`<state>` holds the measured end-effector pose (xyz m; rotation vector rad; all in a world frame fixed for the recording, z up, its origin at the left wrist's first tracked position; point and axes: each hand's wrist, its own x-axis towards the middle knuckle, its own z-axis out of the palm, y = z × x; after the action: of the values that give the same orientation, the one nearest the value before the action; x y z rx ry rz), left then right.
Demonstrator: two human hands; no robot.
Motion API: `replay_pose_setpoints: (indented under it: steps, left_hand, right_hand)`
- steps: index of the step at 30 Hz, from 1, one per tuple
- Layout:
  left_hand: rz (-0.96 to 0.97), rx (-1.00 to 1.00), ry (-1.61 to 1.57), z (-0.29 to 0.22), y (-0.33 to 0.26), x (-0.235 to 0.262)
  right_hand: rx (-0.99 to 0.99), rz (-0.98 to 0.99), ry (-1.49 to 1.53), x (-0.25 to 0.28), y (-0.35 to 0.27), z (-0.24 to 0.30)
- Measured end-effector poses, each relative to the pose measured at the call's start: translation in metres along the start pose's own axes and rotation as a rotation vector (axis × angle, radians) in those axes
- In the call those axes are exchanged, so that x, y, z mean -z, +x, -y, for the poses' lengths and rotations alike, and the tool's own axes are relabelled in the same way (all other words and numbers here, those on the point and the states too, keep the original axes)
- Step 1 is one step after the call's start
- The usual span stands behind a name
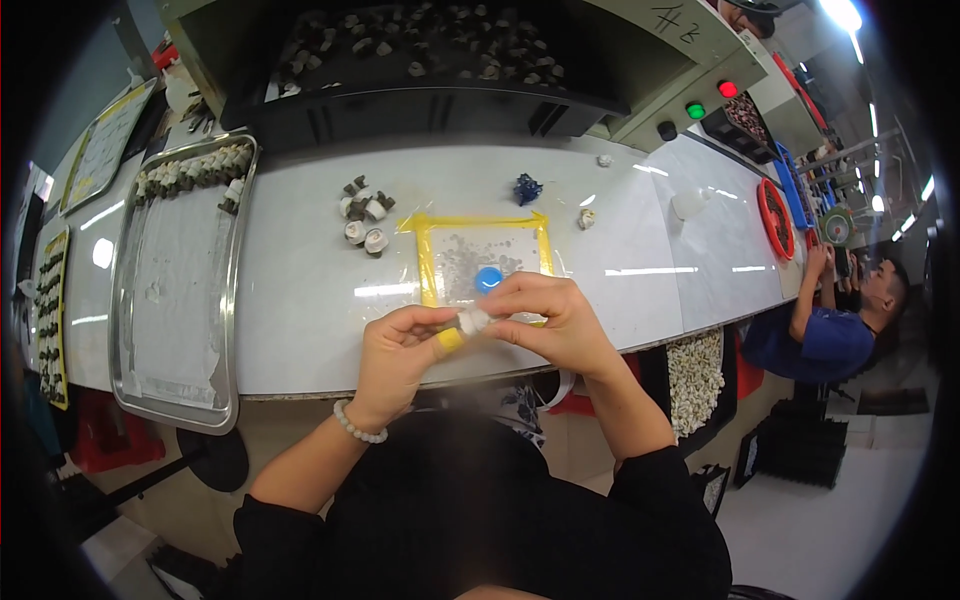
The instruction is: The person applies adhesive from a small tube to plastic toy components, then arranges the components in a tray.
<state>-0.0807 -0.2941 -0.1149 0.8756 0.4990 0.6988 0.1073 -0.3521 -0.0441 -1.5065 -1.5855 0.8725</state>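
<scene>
My left hand (393,362) and my right hand (556,318) meet in front of me at the table's near edge. Between their fingertips is a small white piece (473,320), slightly blurred, pinched from both sides. Yellow tape wraps a finger of my left hand. Just beyond my right fingertips, a round blue cap (488,279) sits on a spotted sheet (510,241) bordered with yellow tape. Farther left stands a loose cluster of small white-and-dark pieces (373,240), which look like little figures.
A metal tray (165,330) at left holds a row of similar pieces. A dark blue spiky lump (527,188) and a crumpled white bit (586,218) lie beyond the sheet. A black bin (420,112) spans the back. At right, a person in blue (815,335) works near a red basket (774,220).
</scene>
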Motion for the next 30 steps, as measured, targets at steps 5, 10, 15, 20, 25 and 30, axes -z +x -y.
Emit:
replay_pose_setpoints:
  steps: [5,10,15,20,25,30]
  left_hand:
    - [-0.038,-0.006,0.095,-0.039,-0.015,0.014]
    - [-0.279,-0.22,0.387,-0.108,-0.022,0.071]
    - [-0.595,-0.484,1.082,-0.157,-0.006,0.145]
    - [-0.706,-0.48,1.313,-0.166,0.02,0.188]
    - [-0.65,-0.451,1.504,-0.159,0.038,0.19]
    - [-0.522,-0.409,1.534,-0.157,0.04,0.189]
  right_hand:
    - [0.062,-0.122,-0.112,0.026,0.005,-0.032]
    - [0.023,-0.481,-0.593,0.08,0.011,-0.077]
    - [-0.015,-0.357,-0.604,0.089,0.009,-0.09]
    - [-0.153,-0.378,-0.567,0.076,0.007,-0.073]
    - [0.009,-0.244,-0.588,0.054,-0.003,-0.052]
    - [0.062,-0.21,-0.618,0.034,-0.008,-0.042]
